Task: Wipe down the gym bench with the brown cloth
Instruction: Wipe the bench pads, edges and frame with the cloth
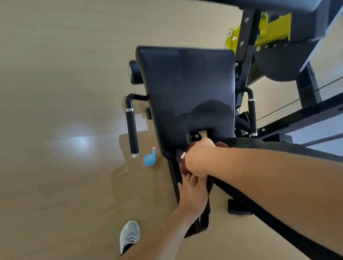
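Mid-frame, I had my right hand (pixel 201 159) closed on the brown cloth (pixel 184 170) at the gym bench (pixel 191 94) seat's near edge, left hand (pixel 194 191) fingers loosely spread beneath it; most padding seemingly remained unwiped.

Head view, steeply down, close.

Black padded gym bench (pixel 191 94), brown cloth (pixel 184 170) bunched at near edge
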Demonstrator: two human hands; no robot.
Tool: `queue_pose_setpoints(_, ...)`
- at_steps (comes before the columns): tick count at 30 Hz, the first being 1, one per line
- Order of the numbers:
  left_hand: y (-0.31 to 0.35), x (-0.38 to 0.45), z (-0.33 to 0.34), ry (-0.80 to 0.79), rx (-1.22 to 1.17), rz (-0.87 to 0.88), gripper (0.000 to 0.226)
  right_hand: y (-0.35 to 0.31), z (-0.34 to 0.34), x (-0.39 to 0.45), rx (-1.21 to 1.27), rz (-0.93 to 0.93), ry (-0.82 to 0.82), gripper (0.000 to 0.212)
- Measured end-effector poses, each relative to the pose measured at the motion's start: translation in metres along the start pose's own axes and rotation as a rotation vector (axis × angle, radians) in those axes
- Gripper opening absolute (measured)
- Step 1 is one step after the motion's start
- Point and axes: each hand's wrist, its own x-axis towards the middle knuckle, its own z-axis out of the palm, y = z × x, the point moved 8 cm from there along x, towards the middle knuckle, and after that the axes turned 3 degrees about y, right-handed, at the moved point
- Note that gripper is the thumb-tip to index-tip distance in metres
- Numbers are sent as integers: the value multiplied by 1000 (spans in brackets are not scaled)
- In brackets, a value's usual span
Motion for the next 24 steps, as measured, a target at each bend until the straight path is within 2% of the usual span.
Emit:
queue_pose_setpoints(4,38,-43,-8,116,-176,83,38,26,-14,-79,108,-76,-17,47)
queue_pose_setpoints(7,79,-75,8,169,-271,229,34,56,-12,-146,189,-81,-48,46)
queue_pose_setpoints(9,108,-92,17,238,-237,346,30,74,-1,-185,225,-62,-72,41)
queue_pose_setpoints(12,150,-110,28,271,-106,447,29,101,21,-245,313,-27,-23,38)
queue_pose_setpoints(16,208,-140,46,-22,316,455,32,131,52,-315,447,63,131,28)
queue_pose_setpoints(17,221,-156,52,-38,451,446,34,136,64,-335,480,66,188,26)
queue_pose_setpoints(20,255,-205,63,-9,662,410,28,147,85,-383,525,35,321,29)
queue_pose_setpoints(24,277,-264,99,25,728,467,30,148,118,-431,409,0,490,33)
